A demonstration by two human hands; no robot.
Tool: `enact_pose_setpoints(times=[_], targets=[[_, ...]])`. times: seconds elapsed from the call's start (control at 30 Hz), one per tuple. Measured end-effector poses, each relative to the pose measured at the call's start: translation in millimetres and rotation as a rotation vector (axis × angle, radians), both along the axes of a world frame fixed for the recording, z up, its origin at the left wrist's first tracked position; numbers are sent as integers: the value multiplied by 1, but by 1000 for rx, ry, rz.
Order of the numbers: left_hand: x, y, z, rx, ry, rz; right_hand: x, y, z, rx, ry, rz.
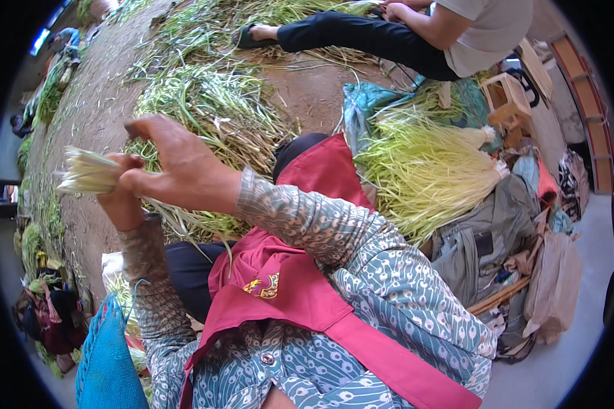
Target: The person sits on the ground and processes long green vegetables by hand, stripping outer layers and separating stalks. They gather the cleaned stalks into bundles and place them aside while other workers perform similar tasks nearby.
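Note:
A bunch of blanched garlic chives (86,171), its white stem ends pointing left, is gripped in my left hand (120,202). My right hand (181,166) is slightly blurred and reaches over from the right. Its fingers are spread above the bunch, and its thumb side overlaps my left hand, so I cannot tell whether it touches the stems. Loose pale leaves (184,225) trail below the hands towards my lap. A maroon apron (286,291) covers my lap. Beyond my hands lies a heap of green leaves and dry straw-coloured trimmings (210,110).
On the right, yellow-green chive bundles (430,168) with white bases lie beside grey cloth (470,245) and a small wooden stool (506,97). Another person (435,36) sits ahead with a leg stretched out. A blue woven sack (107,353) stands at lower left.

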State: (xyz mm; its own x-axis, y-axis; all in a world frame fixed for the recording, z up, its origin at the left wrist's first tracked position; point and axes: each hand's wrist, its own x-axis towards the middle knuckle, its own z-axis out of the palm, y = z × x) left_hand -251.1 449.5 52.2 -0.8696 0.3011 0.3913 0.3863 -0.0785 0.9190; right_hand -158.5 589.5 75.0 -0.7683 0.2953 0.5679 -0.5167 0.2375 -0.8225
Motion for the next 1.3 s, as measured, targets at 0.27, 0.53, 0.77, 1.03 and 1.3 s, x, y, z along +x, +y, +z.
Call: enact_pose_setpoints(times=[0.27,0.53,0.77,1.03,1.3], targets=[[52,71,34,-182,286,-151,39,16,-55,-1118,-608,973],[105,122,31,-354,958,-606,98,79,-18,-1736,-256,873],[134,170,34,-512,1045,-607,151,129,-23,-1650,-122,396],[117,181,-30,-752,655,-753,248,322,-43,-1149,47,-296],[124,196,-84,-701,590,-747,256,538,-175,-1005,-68,-736]])
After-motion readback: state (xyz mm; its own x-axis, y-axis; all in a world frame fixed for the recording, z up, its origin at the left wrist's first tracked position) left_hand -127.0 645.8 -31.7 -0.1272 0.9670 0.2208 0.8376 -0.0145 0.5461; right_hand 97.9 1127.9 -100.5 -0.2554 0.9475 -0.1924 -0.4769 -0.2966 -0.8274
